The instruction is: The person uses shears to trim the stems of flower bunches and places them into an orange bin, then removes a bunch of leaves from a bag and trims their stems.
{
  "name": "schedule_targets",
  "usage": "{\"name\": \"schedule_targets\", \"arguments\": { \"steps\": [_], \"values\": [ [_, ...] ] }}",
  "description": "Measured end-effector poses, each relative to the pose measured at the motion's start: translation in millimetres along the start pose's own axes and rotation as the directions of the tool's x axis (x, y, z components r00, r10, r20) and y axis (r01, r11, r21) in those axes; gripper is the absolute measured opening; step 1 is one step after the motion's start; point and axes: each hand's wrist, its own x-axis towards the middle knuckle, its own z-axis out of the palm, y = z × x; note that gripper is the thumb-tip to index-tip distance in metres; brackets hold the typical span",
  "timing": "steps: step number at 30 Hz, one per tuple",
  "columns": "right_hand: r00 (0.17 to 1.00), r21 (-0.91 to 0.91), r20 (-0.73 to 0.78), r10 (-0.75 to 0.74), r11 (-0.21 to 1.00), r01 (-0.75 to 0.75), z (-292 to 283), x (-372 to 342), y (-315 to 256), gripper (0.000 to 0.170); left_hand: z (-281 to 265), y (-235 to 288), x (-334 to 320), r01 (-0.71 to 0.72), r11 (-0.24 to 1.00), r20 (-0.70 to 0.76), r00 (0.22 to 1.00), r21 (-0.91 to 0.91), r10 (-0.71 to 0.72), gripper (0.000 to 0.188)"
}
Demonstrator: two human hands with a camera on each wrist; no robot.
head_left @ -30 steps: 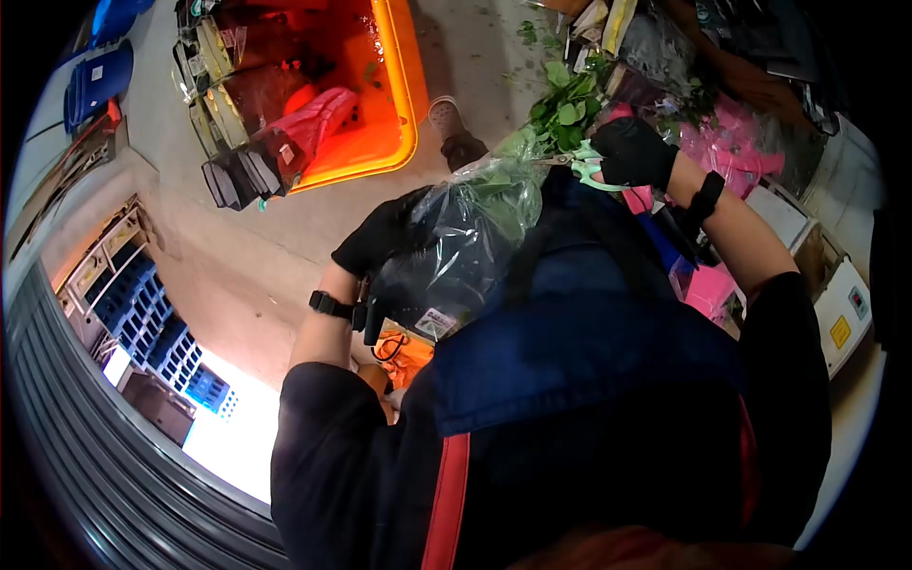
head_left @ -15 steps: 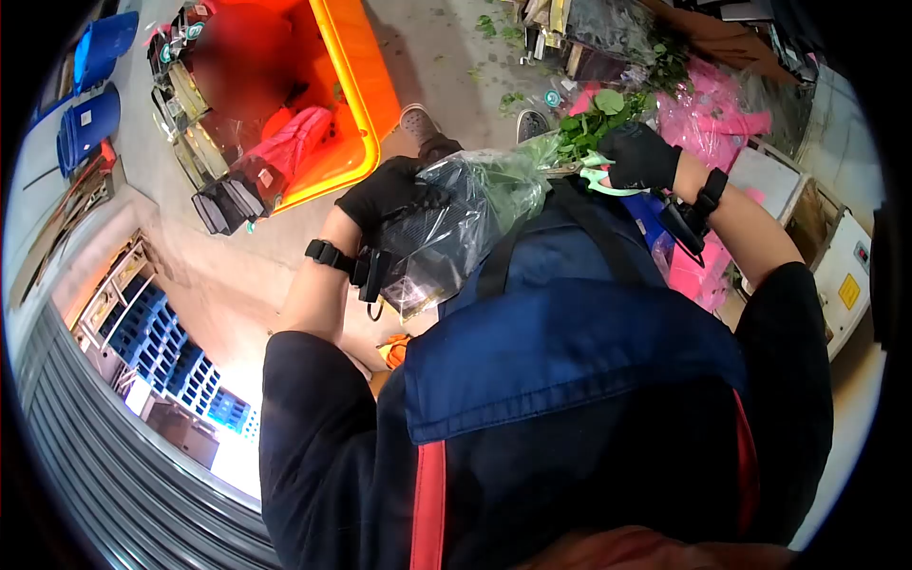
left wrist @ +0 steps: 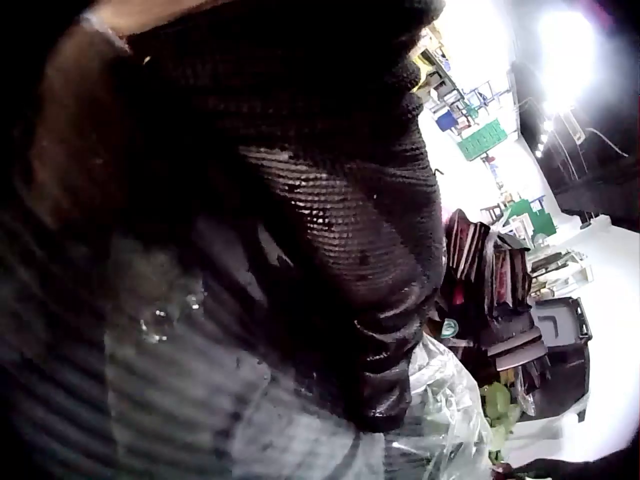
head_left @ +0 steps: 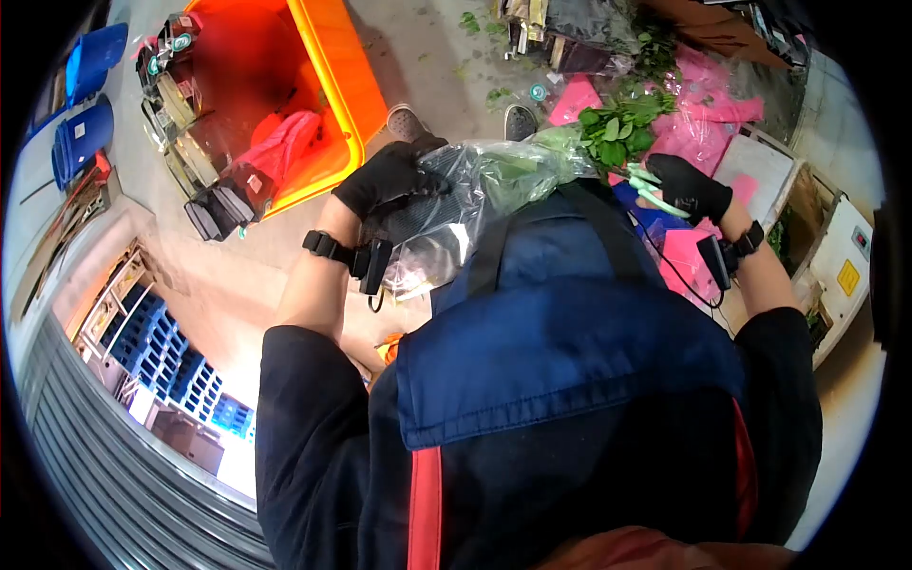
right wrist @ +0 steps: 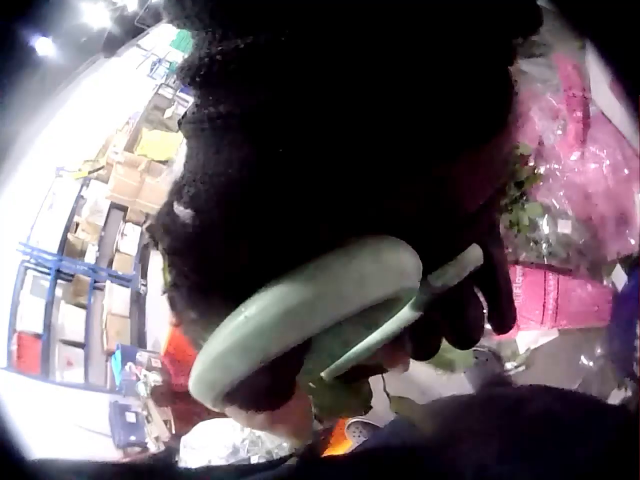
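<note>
In the head view my left hand, in a black glove, grips a clear plastic sleeve with dark, ribbed-looking contents. A greenish part of the sleeve extends right towards leafy green stems. The left wrist view has the gloved fingers large in front, with crinkled plastic beside the fingertips. My right hand, also gloved in black, holds scissors by their mint-green handles, to the right of the sleeve's end. In the right wrist view one handle loop shows; the blades are hidden there.
An orange bin stands ahead on the left, with black sleeves hanging at its side. Pink plastic and a white machine with a yellow label are on the right. Loose leaves lie on the floor.
My right hand has moved right with the scissors, away from the stems and the sleeve's end. My left hand keeps its grip. The head view has shifted slightly.
</note>
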Motion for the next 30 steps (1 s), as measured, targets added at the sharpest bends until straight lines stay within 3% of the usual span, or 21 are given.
{"name": "schedule_targets", "arguments": {
  "steps": [2,4,6,12,13,14,16,19,21,22,24,26,27,28,30],
  "values": [
    [0.998,-0.068,0.057,0.004,0.998,0.0,-9.6,8.9,-21.4,0.027,1.5,-0.6,3.4,0.072,0.994,0.035,0.997,-0.087,-0.069,0.055],
    [0.987,-0.198,0.133,0.092,0.978,-0.064,-10.8,16.3,-55.2,0.036,2.6,-4.0,4.8,0.05,0.991,0.051,0.998,-0.126,-0.044,0.053],
    [0.971,-0.303,0.195,0.141,0.95,-0.077,-10.5,20.5,-66.8,0.041,2.1,-9.6,8.8,-0.06,0.996,0.042,0.997,-0.063,0.063,0.051],
    [0.972,-0.289,0.235,0.026,0.956,0.045,3.7,35.1,-68.5,0.043,10.8,1.1,15.0,-0.164,0.982,0.017,0.986,0.095,0.163,0.041],
    [0.971,-0.291,0.237,0.035,0.956,0.037,11.0,41.3,-68.6,0.046,14.0,2.2,15.7,-0.162,0.982,0.016,0.987,0.102,0.161,0.04],
    [0.985,-0.298,0.162,-0.066,0.948,0.113,16.0,42.4,-72.1,0.05,14.1,1.9,17.0,-0.141,0.987,0.03,0.99,0.079,0.139,0.04],
    [0.989,-0.47,0.145,0.001,0.88,0.068,16.2,50.7,-56.8,0.042,12.4,3.0,14.7,-0.132,0.986,0.023,0.991,0.098,0.131,0.04],
    [0.984,-0.501,0.054,-0.171,0.848,0.175,18.8,46.3,-49.8,0.042,15.2,6.8,9.6,-0.169,0.961,-0.01,0.985,0.22,0.175,0.04],
    [0.995,-0.254,-0.057,-0.084,0.965,0.066,21.0,39.7,-46.5,0.04,15.7,9.4,10.5,-0.196,0.933,-0.036,0.976,0.301,0.217,0.041],
    [0.995,-0.112,-0.101,-0.026,0.994,0.014,22.5,35.4,-43.8,0.04,18.0,6.1,10.8,-0.183,0.953,-0.027,0.98,0.242,0.196,0.041],
    [0.973,0.173,-0.064,0.22,0.963,-0.206,10.9,30.0,-41.4,0.031,17.6,-0.8,13.8,-0.154,0.978,-0.01,0.988,0.143,0.157,0.042],
    [0.98,-0.042,0.031,0.197,0.98,-0.196,-1.2,25.6,-36.5,0.033,15.9,-7.4,15.5,-0.11,0.992,0.004,0.994,0.064,0.11,0.044],
    [1.0,-0.273,0.003,0.0,0.962,0.0,1.3,19.5,-32.1,0.031,16.2,-10.5,16.3,-0.107,0.992,-0.002,0.994,0.065,0.108,0.045],
    [0.988,-0.506,0.011,-0.154,0.851,0.138,4.8,16.8,-55.3,0.029,16.5,-14.1,17.2,-0.104,0.992,-0.009,0.994,0.067,0.105,0.045],
    [0.936,-0.613,0.013,-0.352,0.737,0.286,14.3,26.8,-66.3,0.028,16.2,-19.0,20.5,-0.149,0.978,-0.034,0.987,0.145,0.155,0.046]
  ]
}}
